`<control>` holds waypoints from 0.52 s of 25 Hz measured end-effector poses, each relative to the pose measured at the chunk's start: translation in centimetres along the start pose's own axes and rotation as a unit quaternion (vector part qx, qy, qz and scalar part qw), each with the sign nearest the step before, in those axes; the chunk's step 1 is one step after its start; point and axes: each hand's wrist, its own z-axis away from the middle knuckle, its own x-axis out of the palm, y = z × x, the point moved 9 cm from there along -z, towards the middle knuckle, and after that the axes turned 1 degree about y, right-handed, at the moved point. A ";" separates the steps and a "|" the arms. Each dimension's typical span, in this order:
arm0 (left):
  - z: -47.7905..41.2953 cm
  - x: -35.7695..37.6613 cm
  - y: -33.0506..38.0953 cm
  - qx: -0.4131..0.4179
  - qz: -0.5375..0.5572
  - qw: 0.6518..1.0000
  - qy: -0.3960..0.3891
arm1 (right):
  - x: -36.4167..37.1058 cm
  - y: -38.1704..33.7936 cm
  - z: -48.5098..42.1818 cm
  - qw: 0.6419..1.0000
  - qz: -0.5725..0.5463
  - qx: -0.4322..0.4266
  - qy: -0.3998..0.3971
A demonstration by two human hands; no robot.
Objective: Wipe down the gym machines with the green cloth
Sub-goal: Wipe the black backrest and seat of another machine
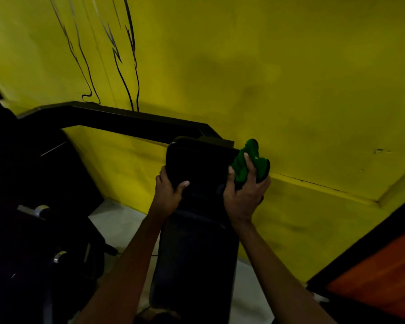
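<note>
Long black pad (197, 160) points at the wall; left hand (168, 190) grips its rounded corner, right hand (243, 197) clutches the bunched green cloth (248, 160).

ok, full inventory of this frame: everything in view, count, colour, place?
crumpled green cloth: one, green, at upper pad's right edge, in right hand
black padded upper pad: one, black, centre
black padded lower pad: one, black, below it, between forearms
black metal frame bar: one, black, behind upper pad, along wall
dark machine with chrome fittings: one, black and silver, lower left
yellow wall: one, yellow with black line drawing, background
pale floor: one, whitish, under machines
orange panel: one, orange, black-framed, lower right
left hand: one, grips upper pad's left edge
right hand: one, holds the cloth
</note>
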 end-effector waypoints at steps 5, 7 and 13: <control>0.3 -0.1 0.1 -0.008 0.006 1.000 0.006 | -0.6 2.0 3.5 0.999 -0.024 0.049 0.005; 0.4 -0.1 0.3 -0.007 0.003 1.000 0.005 | 0.0 3.5 5.5 0.995 -0.020 0.092 -0.030; 0.3 -0.5 0.3 -0.016 0.005 1.000 -0.016 | 0.6 7.3 11.3 0.979 0.050 0.143 -0.135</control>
